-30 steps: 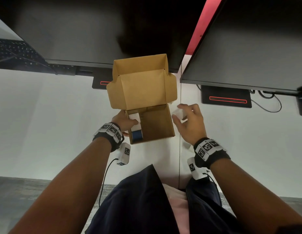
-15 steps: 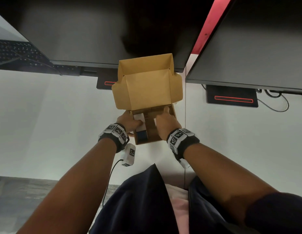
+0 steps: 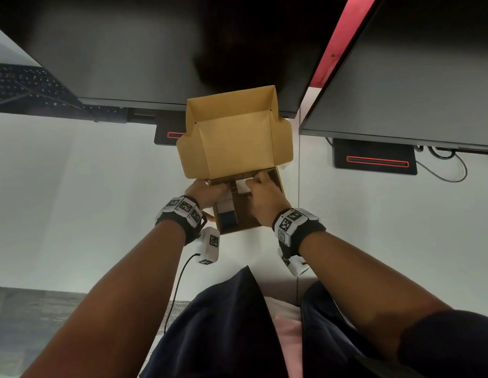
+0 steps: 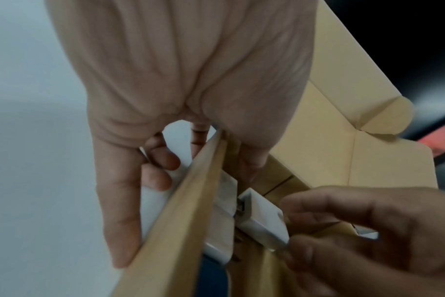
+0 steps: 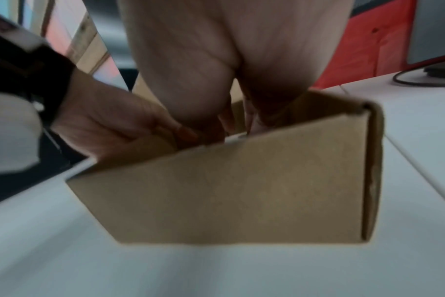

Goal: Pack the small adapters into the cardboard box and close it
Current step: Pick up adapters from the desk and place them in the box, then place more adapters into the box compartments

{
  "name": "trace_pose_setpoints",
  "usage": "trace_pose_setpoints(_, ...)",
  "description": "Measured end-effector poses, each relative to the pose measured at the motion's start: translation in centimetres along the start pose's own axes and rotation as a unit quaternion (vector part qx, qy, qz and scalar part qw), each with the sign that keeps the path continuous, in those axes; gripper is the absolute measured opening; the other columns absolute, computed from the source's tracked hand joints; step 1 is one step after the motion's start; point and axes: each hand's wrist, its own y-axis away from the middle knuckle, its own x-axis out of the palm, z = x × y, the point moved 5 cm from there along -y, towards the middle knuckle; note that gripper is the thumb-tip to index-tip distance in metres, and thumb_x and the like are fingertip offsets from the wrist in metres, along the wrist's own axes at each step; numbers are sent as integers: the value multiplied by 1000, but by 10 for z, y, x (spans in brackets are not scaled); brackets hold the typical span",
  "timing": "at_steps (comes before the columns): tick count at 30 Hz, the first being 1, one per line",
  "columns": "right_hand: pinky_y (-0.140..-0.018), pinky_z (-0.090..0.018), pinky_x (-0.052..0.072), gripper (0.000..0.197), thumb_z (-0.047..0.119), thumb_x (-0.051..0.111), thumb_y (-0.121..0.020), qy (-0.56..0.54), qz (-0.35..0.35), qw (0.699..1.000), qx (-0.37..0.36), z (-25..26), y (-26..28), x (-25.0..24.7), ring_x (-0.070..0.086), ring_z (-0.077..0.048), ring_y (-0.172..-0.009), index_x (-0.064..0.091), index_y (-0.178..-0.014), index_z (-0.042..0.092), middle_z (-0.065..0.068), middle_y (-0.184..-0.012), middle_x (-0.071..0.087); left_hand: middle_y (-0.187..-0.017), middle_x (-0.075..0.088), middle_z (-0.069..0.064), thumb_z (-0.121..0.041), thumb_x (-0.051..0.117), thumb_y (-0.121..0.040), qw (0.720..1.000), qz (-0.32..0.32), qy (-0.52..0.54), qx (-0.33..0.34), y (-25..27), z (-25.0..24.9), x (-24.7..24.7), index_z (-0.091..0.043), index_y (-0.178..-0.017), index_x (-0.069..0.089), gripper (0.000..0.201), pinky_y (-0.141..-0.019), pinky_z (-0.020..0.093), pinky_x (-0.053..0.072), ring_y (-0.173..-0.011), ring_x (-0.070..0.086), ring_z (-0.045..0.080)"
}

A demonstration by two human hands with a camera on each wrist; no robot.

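Observation:
An open cardboard box stands on the white desk, its lid raised behind it. My left hand grips the box's left wall, thumb inside and fingers outside. My right hand reaches into the box and pinches a small white adapter. Other white adapters lie along the left wall, with a dark blue item at the near end. The right wrist view shows the box's front wall and my fingers going down behind it.
Two dark monitors stand behind the box on black bases with red lines. A black cable curls at the right. White desk spreads on both sides. A small white item peeks out to the right of the lid.
My right hand has carried a white adapter from the desk right of the box into the box. My left hand has stayed on the left wall.

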Motion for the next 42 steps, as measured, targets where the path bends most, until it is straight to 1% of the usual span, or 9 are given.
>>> trace_pose_setpoints(3, -93, -33, 53, 27, 13, 62, -95, -78, -49, 995, -44, 4, 12, -24, 62, -20, -101, 65, -121, 10, -8, -122, 62, -118, 80, 7, -61, 76, -57, 999, -26, -23, 12, -16, 4, -1, -29, -113, 70, 64, -94, 58, 64, -110, 76, 36)
trace_pose_setpoints(8, -77, -22, 51, 12, 19, 65, -94, -97, -106, 990, -13, -53, 38, -65, 62, -7, -75, 72, -103, 16, 5, -88, 70, -122, 77, 14, -44, 73, -81, 999, -30, 9, 11, -8, 1, -4, -28, -97, 61, 25, -100, 62, 61, -113, 75, 39)
trace_pose_setpoints(13, -78, -28, 53, 29, 40, 79, -82, -69, 22, 995, 72, -134, 71, -58, 63, -12, -73, 70, -105, 25, 6, -92, 66, -118, 77, 12, -33, 63, -101, 998, -40, 51, -24, -1, 12, -19, -22, -135, 57, 36, -97, 65, 62, -107, 76, 37)
trace_pose_setpoints(16, -78, -27, 48, 54, 57, 83, -69, -34, 121, 989, 71, -146, 88, -36, 57, -8, -84, 63, -112, 32, 8, -100, 58, -105, 74, 10, -30, 59, -103, 994, -61, 82, -32, 2, 18, -26, -23, -134, 54, 32, -88, 60, 66, -95, 74, 32)
trace_pose_setpoints(22, -73, -32, 55, 31, 20, 77, -71, -25, 155, 986, 62, -139, 94, -10, 64, -16, -80, 54, -87, 32, 9, -84, 57, -124, 76, 14, -34, 61, -102, 994, -53, 88, -40, 5, 18, -19, -27, -123, 59, 23, -59, 41, 65, -105, 76, 31)
trace_pose_setpoints(26, -68, -32, 52, 26, 13, 79, -73, -85, 28, 996, 14, -113, 77, -35, 59, -17, -75, 60, -91, 18, 0, -86, 62, -130, 72, 11, -40, 70, -96, 997, -46, 46, -31, 0, 19, -14, -31, -107, 64, 15, -67, 44, 68, -117, 71, 33)
trace_pose_setpoints(30, -68, -22, 52, 26, 21, 82, -78, -130, -88, 987, -37, -63, 57, -63, 58, -9, -78, 62, -96, 20, 5, -89, 63, -133, 66, 8, -37, 77, -94, 998, -47, 26, -30, -1, 20, -12, -26, -125, 65, 35, -65, 41, 66, -121, 66, 33)
trace_pose_setpoints(36, -71, -31, 47, 11, 10, 69, -87, -1, 6, 996, -89, 6, 20, -48, 51, -20, -84, 61, -92, 14, -5, -94, 57, -130, 70, 6, -38, 82, -84, 999, -34, 11, -18, -4, 20, -13, -25, -124, 71, 43, -72, 47, 71, -117, 68, 29)
trace_pose_setpoints(42, -73, -34, 50, 13, 4, 54, -94, 109, 87, 987, -78, 25, -6, -13, 64, -29, -90, 66, -98, 9, -12, -95, 63, -123, 76, 7, -41, 85, -81, 999, -21, 16, -22, -4, 22, -14, -24, -119, 73, 43, -69, 42, 70, -110, 75, 28)
